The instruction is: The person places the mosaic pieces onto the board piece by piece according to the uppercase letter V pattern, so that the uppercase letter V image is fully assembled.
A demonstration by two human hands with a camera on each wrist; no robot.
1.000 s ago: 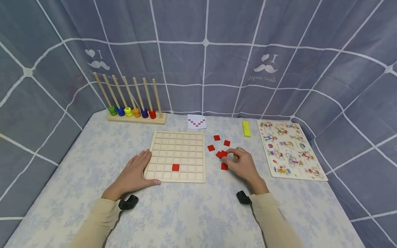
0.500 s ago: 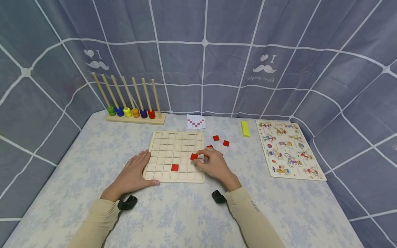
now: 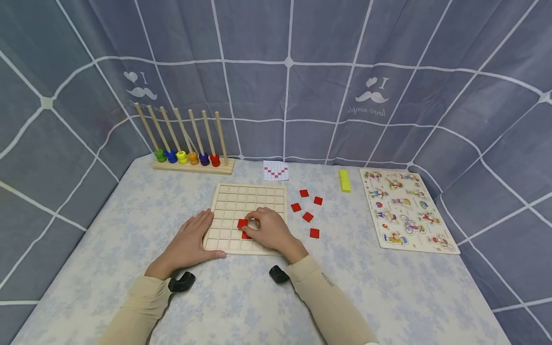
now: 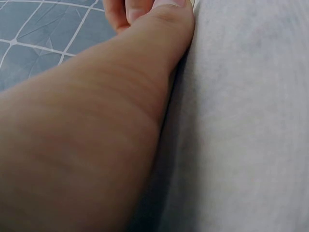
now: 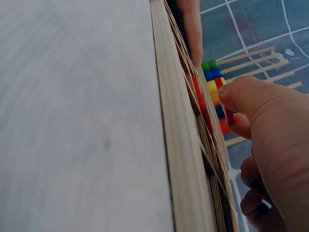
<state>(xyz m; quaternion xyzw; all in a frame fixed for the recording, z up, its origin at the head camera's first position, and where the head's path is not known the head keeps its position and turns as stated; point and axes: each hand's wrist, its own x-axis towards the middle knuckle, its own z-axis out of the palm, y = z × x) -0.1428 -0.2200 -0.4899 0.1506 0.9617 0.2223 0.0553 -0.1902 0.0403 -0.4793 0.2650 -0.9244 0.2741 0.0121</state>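
Note:
My right hand [image 3: 272, 232] pinches a red square tile [image 3: 242, 224] between thumb and finger over the wooden grid board [image 3: 228, 192]. Just below it in the head view, another red tile [image 3: 246, 235] lies on the board, partly hidden by the thumb. In the right wrist view the pinched tile [image 5: 229, 114] stands on edge between the fingertips, with a red tile [image 5: 200, 99] on the board beside it. My left hand [image 3: 185, 243] rests with straight fingers at the board's left edge, its thumb at the near left corner.
Several loose red tiles [image 3: 307, 217] lie right of the board. Behind it is a small pattern card [image 3: 276, 171]. A peg rack with coloured rings [image 3: 194, 167] stands back left; a yellow block [image 3: 344, 180] and a picture puzzle board [image 3: 405, 211] are at the right.
My right hand has picked up a red tile from the loose group and moved left with it over the board. The left hand has stayed at the board's edge.

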